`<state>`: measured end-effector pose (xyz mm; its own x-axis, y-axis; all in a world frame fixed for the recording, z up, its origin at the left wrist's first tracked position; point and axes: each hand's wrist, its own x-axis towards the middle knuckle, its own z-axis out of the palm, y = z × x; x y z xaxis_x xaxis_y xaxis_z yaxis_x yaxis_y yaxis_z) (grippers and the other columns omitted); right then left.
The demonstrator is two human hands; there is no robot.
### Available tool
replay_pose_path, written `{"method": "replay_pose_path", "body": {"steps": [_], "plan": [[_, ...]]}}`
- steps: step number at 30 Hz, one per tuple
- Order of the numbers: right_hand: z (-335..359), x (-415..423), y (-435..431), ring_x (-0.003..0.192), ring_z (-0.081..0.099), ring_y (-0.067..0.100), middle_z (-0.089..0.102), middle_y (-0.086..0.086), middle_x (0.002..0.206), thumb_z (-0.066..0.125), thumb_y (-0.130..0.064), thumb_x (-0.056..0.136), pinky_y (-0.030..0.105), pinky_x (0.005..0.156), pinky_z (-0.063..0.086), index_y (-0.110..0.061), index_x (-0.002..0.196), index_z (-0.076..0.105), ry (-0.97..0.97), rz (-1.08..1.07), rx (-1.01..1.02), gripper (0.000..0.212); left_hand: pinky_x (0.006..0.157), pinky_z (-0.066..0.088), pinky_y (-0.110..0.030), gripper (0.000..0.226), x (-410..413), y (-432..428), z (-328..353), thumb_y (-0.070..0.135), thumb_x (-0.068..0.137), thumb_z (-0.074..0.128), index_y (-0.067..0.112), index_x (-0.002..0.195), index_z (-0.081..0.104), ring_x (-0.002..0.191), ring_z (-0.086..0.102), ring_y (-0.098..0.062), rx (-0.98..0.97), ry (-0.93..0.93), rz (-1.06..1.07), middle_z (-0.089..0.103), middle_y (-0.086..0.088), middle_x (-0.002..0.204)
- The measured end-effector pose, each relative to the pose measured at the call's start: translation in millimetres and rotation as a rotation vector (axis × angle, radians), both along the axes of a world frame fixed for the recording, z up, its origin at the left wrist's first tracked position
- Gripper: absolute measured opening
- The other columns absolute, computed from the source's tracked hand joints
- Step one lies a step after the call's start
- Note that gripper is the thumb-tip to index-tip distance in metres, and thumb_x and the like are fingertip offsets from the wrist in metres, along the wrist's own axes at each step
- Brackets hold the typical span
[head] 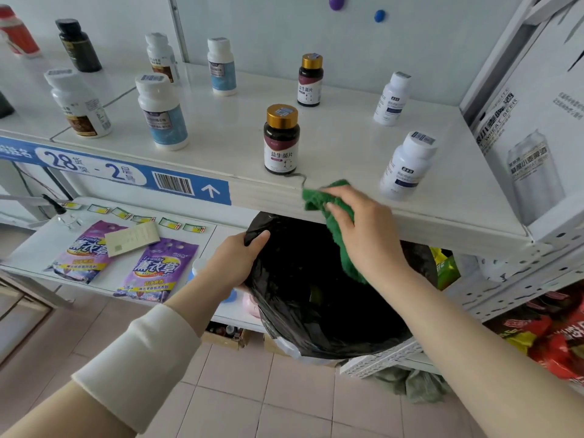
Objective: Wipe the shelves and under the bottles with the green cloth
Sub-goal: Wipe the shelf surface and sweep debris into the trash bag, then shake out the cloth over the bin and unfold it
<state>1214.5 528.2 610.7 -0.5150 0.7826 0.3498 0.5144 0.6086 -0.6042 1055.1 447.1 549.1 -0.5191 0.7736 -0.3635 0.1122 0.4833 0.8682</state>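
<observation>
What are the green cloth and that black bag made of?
Green cloth: looks like a fuzzy terry or microfibre fabric, matte, draping limply from the right hand. Black bag: likely thin plastic film, with glossy, crinkled folds.

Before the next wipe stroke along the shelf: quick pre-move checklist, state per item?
1. Green cloth gripped in right hand: ok.
2. Cloth at shelf front edge: ok.
3. Black bag held open below by left hand: ok.
4. Path clear of gold-capped bottle: not ok, it stands near the edge beside the cloth.
5. White bottle clear: not ok, close by on the other side.
6. Debris on shelf: cannot tell.
</observation>
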Motion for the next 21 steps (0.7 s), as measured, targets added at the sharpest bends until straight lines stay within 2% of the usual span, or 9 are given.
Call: {"method": "replay_pose_path", "body": {"steps": [2, 3, 5, 8, 10, 13, 15, 19, 21], "plan": [[-3.6, 12.9, -21.8, 0.040, 0.046, -0.007, 0.061, -0.027, 0.070, 0.052, -0.013, 0.091, 0.001, 0.045, 0.032, -0.015, 0.114, 0.062, -0.031, 0.130, -0.080, 0.025, 0.088, 0.053, -0.047, 0.042, 1.8, -8.6, -3.7, 0.046, 0.090, 0.047, 0.012, 0.112, 0.060, 0.096, 0.063, -0.032, -0.005, 0.005, 0.019, 0.067, -0.012, 0.103], [-6.3, 19.1, -29.1, 0.041, 0.047, -0.011, 0.059, -0.030, 0.074, 0.052, -0.011, 0.090, -0.001, 0.045, 0.031, -0.014, 0.114, 0.062, -0.007, 0.154, -0.080, 0.026, 0.088, 0.053, -0.047, 0.043, 2.8, -14.0, -5.8, 0.046, 0.090, 0.047, 0.012, 0.113, 0.059, 0.097, 0.063, -0.032, -0.007, 0.002, 0.029, 0.066, -0.011, 0.103], [-16.0, 26.9, -31.5, 0.045, 0.046, -0.018, 0.061, -0.019, 0.095, 0.054, -0.008, 0.089, -0.004, 0.050, 0.031, -0.015, 0.116, 0.063, 0.040, 0.139, -0.067, 0.029, 0.083, 0.055, -0.043, 0.040, 5.4, -28.0, -11.0, 0.044, 0.091, 0.046, 0.012, 0.112, 0.059, 0.096, 0.063, -0.031, -0.009, -0.005, 0.060, 0.066, -0.010, 0.100], [-35.8, 26.8, -36.7, 0.030, 0.037, 0.006, 0.068, -0.006, 0.105, 0.052, -0.017, 0.092, 0.005, 0.038, 0.030, -0.024, 0.119, 0.060, -0.096, 0.210, -0.241, 0.030, 0.085, 0.053, -0.044, 0.036, 9.2, -55.3, -24.6, 0.045, 0.091, 0.046, 0.015, 0.107, 0.060, 0.092, 0.064, -0.027, -0.028, -0.016, 0.131, 0.067, -0.005, 0.094], [-47.5, 23.3, -45.8, 0.029, 0.038, 0.006, 0.062, -0.002, 0.121, 0.051, -0.017, 0.091, 0.005, 0.037, 0.030, -0.025, 0.120, 0.060, -0.050, 0.229, -0.292, 0.030, 0.079, 0.054, -0.040, 0.028, 9.1, -75.5, -37.0, 0.043, 0.092, 0.047, 0.019, 0.097, 0.060, 0.084, 0.064, -0.022, -0.026, -0.034, 0.192, 0.065, 0.000, 0.086], [-61.7, 9.7, -63.1, 0.028, 0.033, 0.009, 0.066, -0.006, 0.114, 0.051, -0.017, 0.092, 0.009, 0.035, 0.027, -0.027, 0.119, 0.060, -0.063, 0.274, -0.350, 0.030, 0.064, 0.051, -0.030, 0.019, 4.8, -110.0, -55.0, 0.040, 0.091, 0.049, 0.027, 0.082, 0.059, 0.071, 0.061, -0.016, -0.047, -0.057, 0.297, 0.063, 0.006, 0.075], [-72.4, -4.9, -75.2, 0.028, 0.030, 0.011, 0.062, -0.023, 0.096, 0.051, -0.018, 0.092, 0.009, 0.034, 0.025, -0.029, 0.118, 0.060, -0.072, 0.297, -0.397, 0.030, 0.068, 0.053, -0.034, 0.020, -4.2, -136.5, -66.2, 0.043, 0.090, 0.049, 0.029, 0.080, 0.059, 0.072, 0.063, -0.019, -0.095, -0.055, 0.355, 0.064, 0.006, 0.074], [-82.2, -54.1, -110.7, 0.027, 0.030, 0.011, 0.069, -0.002, 0.103, 0.051, -0.019, 0.092, 0.009, 0.033, 0.025, -0.029, 0.119, 0.059, -0.163, 0.426, -0.448, 0.030, 0.072, 0.056, -0.044, 0.024, -33.0, -195.3, -84.3, 0.046, 0.089, 0.049, 0.026, 0.086, 0.060, 0.079, 0.065, -0.026, -0.158, -0.060, 0.477, 0.065, -0.001, 0.079], [-88.0, -90.6, -129.5, 0.031, 0.042, 0.009, 0.068, 0.000, 0.100, 0.049, -0.020, 0.093, 0.013, 0.035, 0.032, -0.027, 0.118, 0.059, -0.165, 0.437, -0.454, 0.028, 0.073, 0.055, -0.046, 0.024, -53.4, -225.0, -90.9, 0.046, 0.090, 0.048, 0.025, 0.083, 0.059, 0.078, 0.065, -0.027, -0.164, -0.061, 0.538, 0.065, -0.003, 0.079]]}}
